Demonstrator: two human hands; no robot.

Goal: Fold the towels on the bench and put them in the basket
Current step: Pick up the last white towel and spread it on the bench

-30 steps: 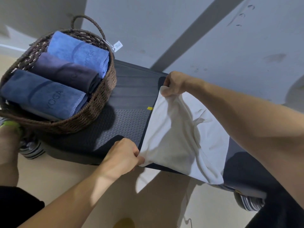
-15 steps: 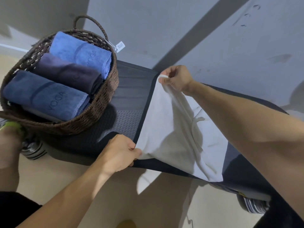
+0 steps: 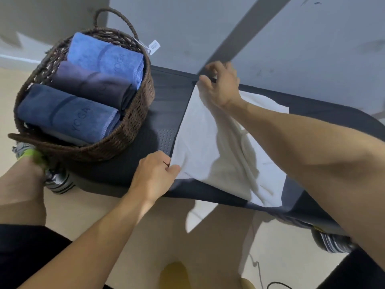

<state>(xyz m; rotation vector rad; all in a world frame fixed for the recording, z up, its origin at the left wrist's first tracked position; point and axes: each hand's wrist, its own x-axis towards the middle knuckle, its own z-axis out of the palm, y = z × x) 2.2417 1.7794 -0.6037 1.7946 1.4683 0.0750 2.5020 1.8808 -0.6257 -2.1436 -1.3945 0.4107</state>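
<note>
Since the earlier frames, the far corner of the white towel (image 3: 210,142) has been carried outward to the back edge of the bench (image 3: 166,105), so that the towel's left edge is now drawn into a taut straight line across the dark surface; the near corner has stayed at the front edge.

Nearest the camera, the left hand (image 3: 154,174) is seen at the front edge of the bench, its thumb and curled fingers pinched on the near left corner of the towel. Past it, the towel is spread over the bench top, flat along its left side but bunched into folds and wrinkles toward its right side, where part of it is hidden under the right forearm. A loose corner is hung over the front edge at the right.

Farther back, the right hand (image 3: 220,86) is held at the far left corner of the towel, beside the back edge of the bench; the corner is caught between thumb and bent fingers, with two fingers lifted.

To the left, a brown woven basket (image 3: 135,126) is stood on the bench end, well apart from the towel. Three folded towels are laid side by side in it: a dark blue one (image 3: 62,113) nearest, a navy one (image 3: 89,84) in the middle and a lighter blue one (image 3: 104,55) farthest.
</note>
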